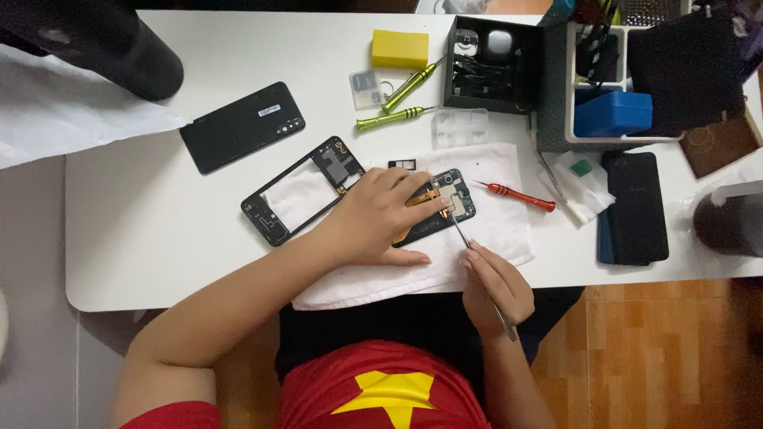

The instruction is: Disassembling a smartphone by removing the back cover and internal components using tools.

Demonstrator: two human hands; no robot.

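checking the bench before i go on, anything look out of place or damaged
Nothing looks damaged or spilled. The opened phone lies on the white cloth, steadied by the left hand; the right hand holds tweezers.

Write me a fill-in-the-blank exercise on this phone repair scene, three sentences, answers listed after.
1. The left hand holds the opened phone down on a white ____.
2. The right hand holds metal tweezers, tips at the phone's ____ end.
3. The lone screwdriver right of the phone has a ____ handle.

Missing words: cloth; upper; red
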